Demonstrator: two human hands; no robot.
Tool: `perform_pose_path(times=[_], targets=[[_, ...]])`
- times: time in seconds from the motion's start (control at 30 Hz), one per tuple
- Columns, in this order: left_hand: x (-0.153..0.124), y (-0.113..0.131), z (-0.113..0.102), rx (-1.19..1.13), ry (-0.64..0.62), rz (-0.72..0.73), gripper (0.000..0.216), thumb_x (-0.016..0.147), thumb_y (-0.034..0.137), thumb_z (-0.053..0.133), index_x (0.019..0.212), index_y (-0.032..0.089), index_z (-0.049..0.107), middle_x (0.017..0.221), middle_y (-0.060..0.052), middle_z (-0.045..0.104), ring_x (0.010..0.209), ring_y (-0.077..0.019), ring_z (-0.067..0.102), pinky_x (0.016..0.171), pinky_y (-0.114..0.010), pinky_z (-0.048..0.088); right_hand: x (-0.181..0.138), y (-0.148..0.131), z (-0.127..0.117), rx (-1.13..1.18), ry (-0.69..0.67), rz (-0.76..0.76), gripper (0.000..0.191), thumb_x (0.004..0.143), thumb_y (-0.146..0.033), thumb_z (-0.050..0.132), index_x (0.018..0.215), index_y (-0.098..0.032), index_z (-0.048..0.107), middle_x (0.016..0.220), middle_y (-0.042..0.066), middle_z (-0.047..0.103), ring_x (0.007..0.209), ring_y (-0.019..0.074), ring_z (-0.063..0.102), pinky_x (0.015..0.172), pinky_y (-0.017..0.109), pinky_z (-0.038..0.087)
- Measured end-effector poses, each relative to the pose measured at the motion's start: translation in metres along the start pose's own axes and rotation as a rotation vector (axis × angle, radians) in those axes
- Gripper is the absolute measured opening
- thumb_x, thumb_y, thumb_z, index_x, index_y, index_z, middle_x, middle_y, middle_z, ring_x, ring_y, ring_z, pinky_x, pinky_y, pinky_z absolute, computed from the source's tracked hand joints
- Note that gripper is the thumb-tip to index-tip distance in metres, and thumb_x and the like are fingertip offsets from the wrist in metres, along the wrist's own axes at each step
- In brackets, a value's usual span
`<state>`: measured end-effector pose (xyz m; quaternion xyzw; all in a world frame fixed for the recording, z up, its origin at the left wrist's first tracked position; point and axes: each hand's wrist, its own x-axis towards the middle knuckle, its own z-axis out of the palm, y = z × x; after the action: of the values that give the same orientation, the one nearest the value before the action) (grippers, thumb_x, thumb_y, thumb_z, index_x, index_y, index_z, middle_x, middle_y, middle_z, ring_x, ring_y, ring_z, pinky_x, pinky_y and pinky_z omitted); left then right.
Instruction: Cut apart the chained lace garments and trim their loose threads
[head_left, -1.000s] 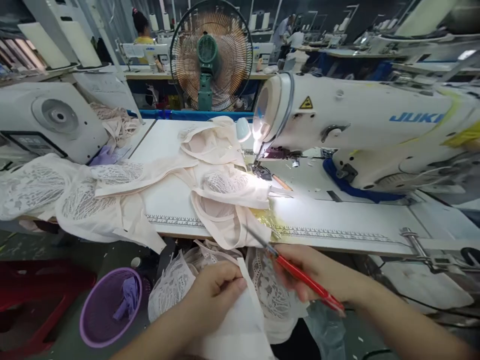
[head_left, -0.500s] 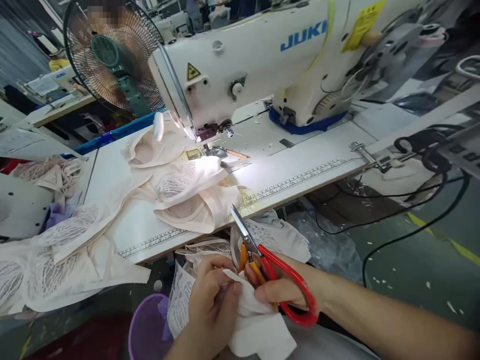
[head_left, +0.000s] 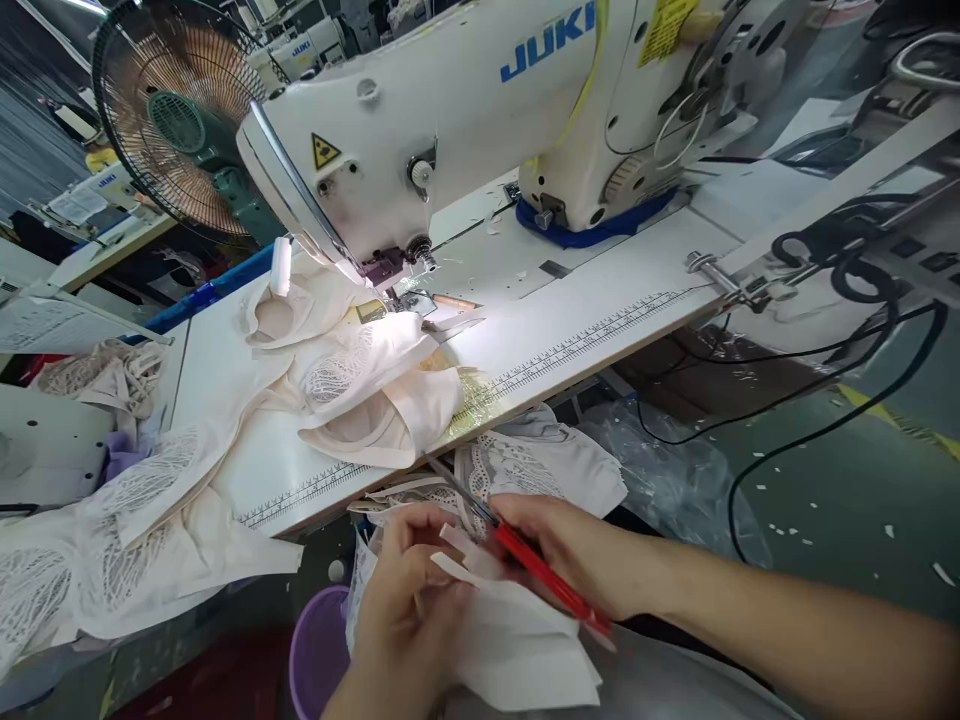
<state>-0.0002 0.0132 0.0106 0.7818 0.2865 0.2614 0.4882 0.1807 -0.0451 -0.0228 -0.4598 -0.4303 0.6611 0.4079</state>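
My left hand (head_left: 412, 605) is closed, pinching the edge of a piece of white fabric (head_left: 525, 650) whose loose end hangs toward the bottom of the view. Close on its right, my right hand (head_left: 566, 545) is wrapped around red-handled scissors (head_left: 544, 580). Their metal blades point up and left toward the table edge, blurred by motion. Behind both hands lie white lace bra parts (head_left: 540, 465) below the tabletop. On the table, a cream lace bra (head_left: 382, 410) lies partly under the machine's needle, joined to a strip of more bra pieces (head_left: 150, 520) trailing off the left side.
A white sewing machine (head_left: 420, 110) with its lamp lit stands on a table (head_left: 555, 350) with a printed ruler edge. A fan (head_left: 180, 120) is behind it. Below are a purple bin (head_left: 319, 650) and black cables (head_left: 739, 480). A metal bracket (head_left: 742, 280) juts out at right.
The scissors have turned in my right hand and dropped slightly, their tips lower and further left. Orange handles seen beside them earlier no longer show. The fabric stays in my left hand.
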Motion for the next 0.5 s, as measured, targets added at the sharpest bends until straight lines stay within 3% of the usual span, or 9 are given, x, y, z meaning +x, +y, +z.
perform_pose_path(times=[0.1, 0.23, 0.3, 0.37, 0.5], targets=[[0.003, 0.005, 0.0, -0.083, -0.078, -0.238, 0.015, 0.082, 0.023, 0.058, 0.068, 0.018, 0.06, 0.108, -0.009, 0.058, 0.104, -0.0242, 0.052, 0.089, -0.037, 0.042, -0.006, -0.019, -0.011, -0.279, 0.082, -0.11, 0.021, 0.067, -0.023, 0.061, 0.068, -0.021, 0.04, 0.062, -0.006, 0.042, 0.055, 0.0091, 0.034, 0.048, 0.02, 0.029], [0.001, 0.003, 0.006, -0.052, -0.061, -0.34, 0.016, 0.083, 0.025, 0.056, 0.07, 0.018, 0.061, 0.08, -0.006, 0.062, 0.078, -0.02, 0.059, 0.072, -0.031, 0.048, -0.012, -0.033, -0.015, -0.521, 0.024, -0.239, 0.02, 0.068, -0.016, 0.052, 0.066, -0.022, 0.034, 0.064, -0.004, 0.045, 0.056, 0.0107, 0.038, 0.051, 0.021, 0.032], [-0.001, 0.003, 0.009, 0.048, 0.027, -0.281, 0.015, 0.084, 0.023, 0.053, 0.073, 0.018, 0.061, 0.071, -0.004, 0.061, 0.069, -0.0181, 0.059, 0.065, -0.028, 0.047, -0.014, -0.033, -0.014, -0.537, 0.02, -0.225, 0.019, 0.068, -0.016, 0.052, 0.068, -0.023, 0.034, 0.066, -0.003, 0.048, 0.057, 0.0119, 0.041, 0.052, 0.022, 0.034], [-0.003, 0.004, 0.012, 0.146, 0.086, -0.143, 0.013, 0.085, 0.016, 0.051, 0.078, 0.019, 0.062, 0.076, -0.005, 0.065, 0.072, -0.0179, 0.061, 0.066, -0.028, 0.047, -0.013, -0.028, -0.012, -0.543, 0.023, -0.124, 0.016, 0.07, -0.017, 0.052, 0.071, -0.023, 0.037, 0.068, -0.002, 0.051, 0.058, 0.0132, 0.044, 0.052, 0.022, 0.035], [-0.005, 0.006, 0.016, 0.219, 0.059, 0.173, 0.02, 0.08, 0.005, 0.05, 0.087, 0.022, 0.06, 0.084, -0.005, 0.067, 0.078, -0.017, 0.064, 0.069, -0.026, 0.05, -0.008, -0.015, -0.012, -0.665, 0.07, 0.094, 0.017, 0.071, -0.021, 0.057, 0.071, -0.022, 0.039, 0.07, 0.002, 0.055, 0.062, 0.0169, 0.049, 0.055, 0.025, 0.038]])
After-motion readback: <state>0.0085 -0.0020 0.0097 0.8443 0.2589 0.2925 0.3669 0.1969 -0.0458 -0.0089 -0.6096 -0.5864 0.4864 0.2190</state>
